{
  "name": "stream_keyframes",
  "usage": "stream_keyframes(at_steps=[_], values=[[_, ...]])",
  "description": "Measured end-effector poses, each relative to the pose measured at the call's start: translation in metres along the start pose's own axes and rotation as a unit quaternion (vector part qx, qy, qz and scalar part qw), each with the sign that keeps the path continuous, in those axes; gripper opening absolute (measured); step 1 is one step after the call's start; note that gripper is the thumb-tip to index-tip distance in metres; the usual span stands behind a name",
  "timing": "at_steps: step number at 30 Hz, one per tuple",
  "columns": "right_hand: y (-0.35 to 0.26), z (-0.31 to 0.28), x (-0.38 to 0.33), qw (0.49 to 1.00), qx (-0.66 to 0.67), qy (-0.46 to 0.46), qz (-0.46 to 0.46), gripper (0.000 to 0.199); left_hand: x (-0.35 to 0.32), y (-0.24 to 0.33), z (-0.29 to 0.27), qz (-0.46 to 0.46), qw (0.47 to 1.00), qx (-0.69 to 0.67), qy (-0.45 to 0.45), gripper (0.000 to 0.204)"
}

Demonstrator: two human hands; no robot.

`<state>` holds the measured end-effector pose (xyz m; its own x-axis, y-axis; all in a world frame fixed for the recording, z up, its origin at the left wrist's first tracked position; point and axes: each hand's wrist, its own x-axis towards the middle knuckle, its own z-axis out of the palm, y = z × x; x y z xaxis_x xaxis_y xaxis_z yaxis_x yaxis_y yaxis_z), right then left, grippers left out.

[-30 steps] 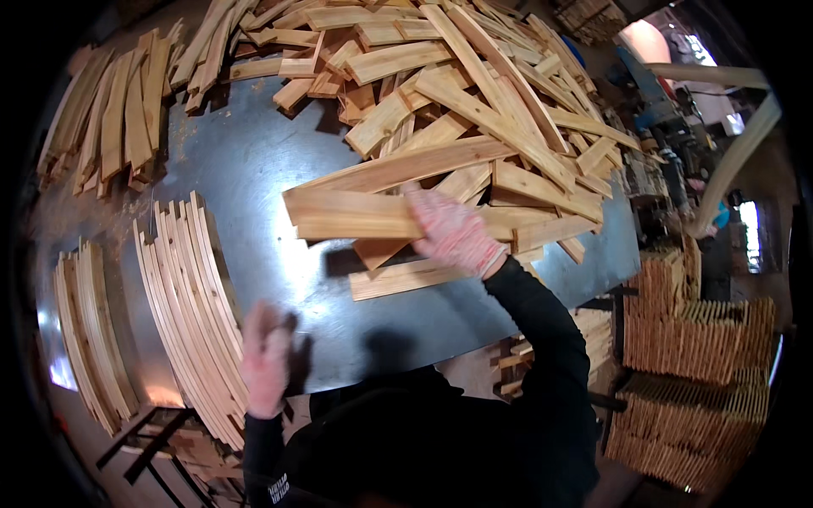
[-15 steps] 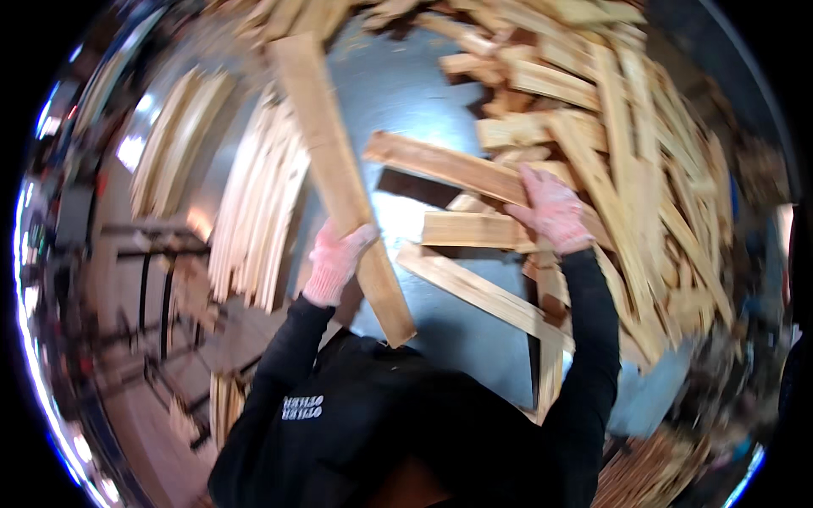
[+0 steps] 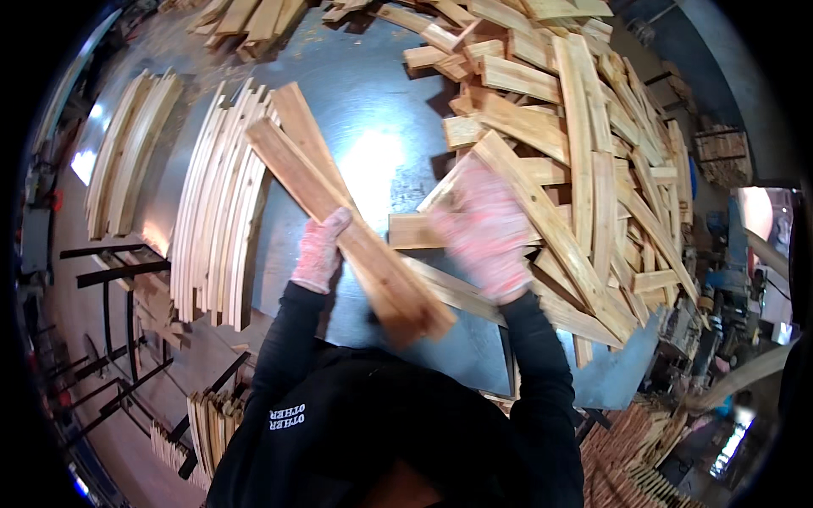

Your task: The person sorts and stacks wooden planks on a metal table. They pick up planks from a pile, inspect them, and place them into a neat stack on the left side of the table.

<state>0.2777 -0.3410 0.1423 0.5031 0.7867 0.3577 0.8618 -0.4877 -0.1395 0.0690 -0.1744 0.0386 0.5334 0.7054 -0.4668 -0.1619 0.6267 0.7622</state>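
Observation:
My left hand (image 3: 318, 251), in a pink-and-white knit glove, is closed on two wooden boards that cross each other at a narrow angle. The upper board (image 3: 292, 161) has a darker, reddish face; the paler lower board (image 3: 303, 123) shows from beneath it. My right hand (image 3: 483, 229), gloved alike, is smeared by motion above the near side of a loose board pile, so its fingers cannot be made out. Beside it slants a long board (image 3: 542, 220), and a short board (image 3: 409, 230) sticks out to its left.
A jumbled heap of boards (image 3: 584, 118) covers the right of the blue-grey metal table (image 3: 364, 76). Neat rows of slats (image 3: 216, 203) and a smaller slat stack (image 3: 131, 157) lie at left. More boards (image 3: 250, 25) lie at the far edge. Black metal frames (image 3: 127, 296) stand left.
The reddish board my right hand was on now lies across the first board in my left hand. My right hand has come back over the pile, and the view has shifted.

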Motion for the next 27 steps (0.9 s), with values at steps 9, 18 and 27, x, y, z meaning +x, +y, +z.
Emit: stream_keyframes(at_steps=[9,18,27], values=[[0.081,-0.039,0.024,0.981,-0.034,-0.179,0.071,0.102,0.022,0.089,-0.046,0.018,0.907,0.421,-0.009,0.04],[0.063,0.023,0.132,0.942,0.027,-0.308,-0.134,0.118,0.019,0.044,-0.074,0.036,0.688,0.706,0.167,0.077],[-0.001,0.006,0.092,0.919,-0.041,-0.186,-0.345,0.106,0.06,0.039,-0.159,0.26,0.369,0.878,0.155,0.09]])
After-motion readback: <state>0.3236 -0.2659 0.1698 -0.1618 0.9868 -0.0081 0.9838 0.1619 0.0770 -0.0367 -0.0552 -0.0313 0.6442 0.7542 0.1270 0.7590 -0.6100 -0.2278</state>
